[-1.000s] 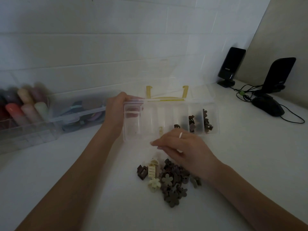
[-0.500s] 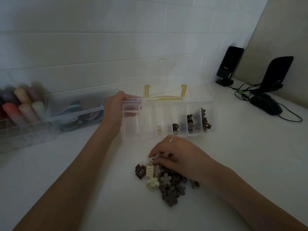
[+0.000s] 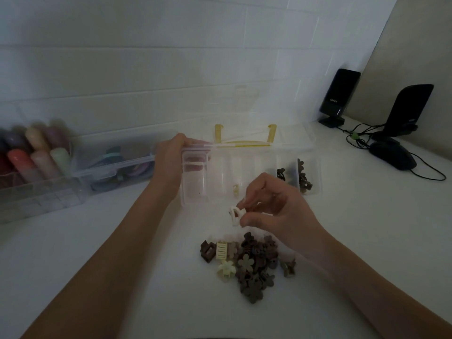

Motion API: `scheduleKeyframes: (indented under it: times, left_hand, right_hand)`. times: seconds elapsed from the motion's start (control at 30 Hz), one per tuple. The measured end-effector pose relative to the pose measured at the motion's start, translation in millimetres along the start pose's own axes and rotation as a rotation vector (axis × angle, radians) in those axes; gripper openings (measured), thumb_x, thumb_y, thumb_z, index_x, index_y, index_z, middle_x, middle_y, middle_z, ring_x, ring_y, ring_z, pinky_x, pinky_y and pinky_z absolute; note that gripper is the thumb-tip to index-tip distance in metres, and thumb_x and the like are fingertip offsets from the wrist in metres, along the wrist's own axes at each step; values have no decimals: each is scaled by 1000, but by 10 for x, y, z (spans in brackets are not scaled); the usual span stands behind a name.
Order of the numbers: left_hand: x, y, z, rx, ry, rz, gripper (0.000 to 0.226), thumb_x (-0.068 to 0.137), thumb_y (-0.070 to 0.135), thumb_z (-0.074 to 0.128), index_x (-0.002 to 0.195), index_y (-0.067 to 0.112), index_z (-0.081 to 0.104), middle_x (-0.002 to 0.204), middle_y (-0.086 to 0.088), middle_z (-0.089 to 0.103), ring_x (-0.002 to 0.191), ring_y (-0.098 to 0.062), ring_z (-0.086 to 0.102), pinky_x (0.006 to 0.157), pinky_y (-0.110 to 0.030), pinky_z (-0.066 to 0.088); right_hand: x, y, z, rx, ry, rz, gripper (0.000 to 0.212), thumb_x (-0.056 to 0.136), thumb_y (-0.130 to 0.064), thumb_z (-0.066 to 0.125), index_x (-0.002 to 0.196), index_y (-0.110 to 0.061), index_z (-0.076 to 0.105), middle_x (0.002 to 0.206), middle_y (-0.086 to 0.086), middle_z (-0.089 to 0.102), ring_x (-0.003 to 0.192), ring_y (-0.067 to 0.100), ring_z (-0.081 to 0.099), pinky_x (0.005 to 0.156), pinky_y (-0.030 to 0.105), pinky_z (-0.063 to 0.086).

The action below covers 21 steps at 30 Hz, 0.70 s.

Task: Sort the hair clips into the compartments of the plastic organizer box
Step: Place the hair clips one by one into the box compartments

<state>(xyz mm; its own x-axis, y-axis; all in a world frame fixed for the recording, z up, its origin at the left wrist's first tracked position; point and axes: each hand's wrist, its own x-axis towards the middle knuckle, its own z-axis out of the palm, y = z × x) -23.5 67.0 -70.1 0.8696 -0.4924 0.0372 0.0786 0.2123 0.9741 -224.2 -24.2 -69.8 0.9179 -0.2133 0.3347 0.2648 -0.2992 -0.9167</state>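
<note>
A cream claw clip (image 3: 236,214) pinched between thumb and fingertips of the right hand (image 3: 274,206) hangs just short of the clear organizer box (image 3: 193,199), its compartments directly beyond, while the left hand (image 3: 171,160) grips the box's far-left corner on the tabletop (image 3: 122,241).

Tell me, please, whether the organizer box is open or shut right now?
Open: the organizer box has its clear lid swung back toward the wall, leaving its compartments exposed.

Small pale lettering sits on the black speaker (image 3: 338,99) at upper right, too blurred to read.
</note>
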Motion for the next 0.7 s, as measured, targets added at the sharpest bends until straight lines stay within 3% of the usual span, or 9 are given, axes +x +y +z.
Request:
scheduleKeyframes:
  times: [0.1, 0.17, 0.23, 0.4, 0.53, 0.6, 0.7]
  left_hand:
    - [-9, -2, 3, -3, 1, 9, 34, 78, 12, 38, 77, 0, 70, 63, -12, 66, 63, -25, 59, 55, -27, 51]
    - [-3, -3, 6, -11, -1, 5, 35, 78, 12, 38, 77, 0, 70, 65, -14, 66, 64, -27, 59, 55, -28, 51]
    - [2, 0, 3, -13, -3, -1, 35, 77, 12, 37, 74, 1, 70, 60, -10, 67, 62, -25, 59, 55, -27, 51]
    - [1, -11, 9, -18, -14, 6, 36, 79, 13, 36, 74, 2, 70, 59, -9, 67, 62, -24, 59, 54, -26, 51]
    - [5, -23, 6, -7, -19, 10, 36, 79, 14, 37, 78, 1, 70, 64, -11, 67, 67, -26, 60, 55, -26, 52]
    - [8, -30, 4, -7, -14, 20, 37, 79, 14, 37, 78, 1, 71, 64, -12, 67, 68, -28, 60, 55, -26, 52]
    - [3, -25, 10, -3, -13, 24, 37, 80, 13, 36, 76, 2, 71, 62, -9, 68, 67, -26, 60, 55, -25, 51]
  right_hand:
    - [-13, 34, 6, -59, 98, -43, 31, 61, -24, 85, 71, -18, 57, 75, -3, 67, 67, 18, 63, 65, 28, 52]
    - [-22, 80, -6, -297, 209, -124, 28, 66, -32, 81, 69, -22, 56, 76, -3, 64, 65, 9, 54, 59, 16, 44]
    - [-5, 152, -16, -614, 307, -295, 26, 74, -38, 73, 71, -20, 55, 73, -8, 60, 70, 4, 48, 63, 11, 37]
    - [116, 272, -53, -834, 429, -395, 25, 79, -29, 70, 69, -11, 57, 75, -2, 59, 73, 11, 46, 69, 18, 39]
    - [131, 336, -56, -966, 333, -359, 7, 83, -21, 67, 83, -14, 66, 86, -4, 63, 79, 16, 54, 71, 25, 44]
    - [132, 346, -45, -1026, 292, -359, 13, 87, -22, 60, 93, -16, 69, 91, -5, 65, 83, 15, 55, 74, 25, 45]
    - [124, 339, -45, -1053, 255, -357, 19, 90, -24, 54, 91, -17, 71, 92, -4, 65, 81, 17, 57, 72, 33, 48]
